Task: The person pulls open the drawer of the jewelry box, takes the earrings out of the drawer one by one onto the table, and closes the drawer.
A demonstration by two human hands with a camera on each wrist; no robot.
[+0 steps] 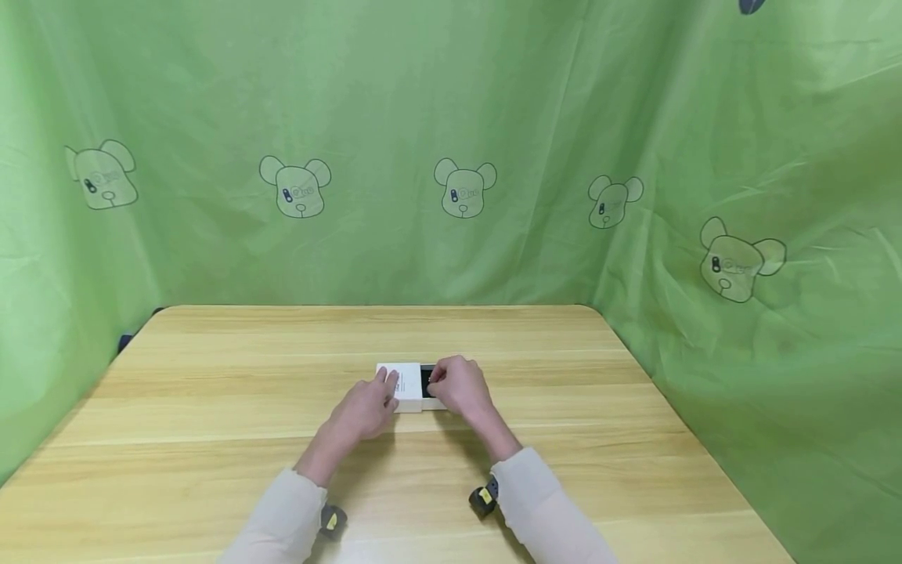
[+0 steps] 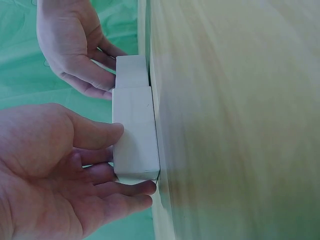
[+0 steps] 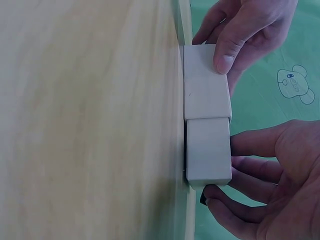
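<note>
A small white box lies on the table, its printed outer sleeve (image 1: 409, 385) at left and its drawer (image 3: 208, 152) slid partly out to the right. The drawer's inside shows dark in the head view. My left hand (image 1: 368, 403) grips the sleeve, thumb on its near side and fingers around its left end. At the drawer, my right hand (image 1: 461, 385) curls its fingers, thumb and fingertips over the dark opening. Lower fingers curl at the drawer's outer end, beside a small black tab (image 3: 203, 198). What the fingertips touch inside is hidden.
The box lies near the middle of the wooden table (image 1: 247, 376). Green curtains (image 1: 380, 258) with bear-head prints hang behind and along the sides. A dark strapped device (image 1: 484, 498) sits on the right wrist and another (image 1: 333, 522) on the left.
</note>
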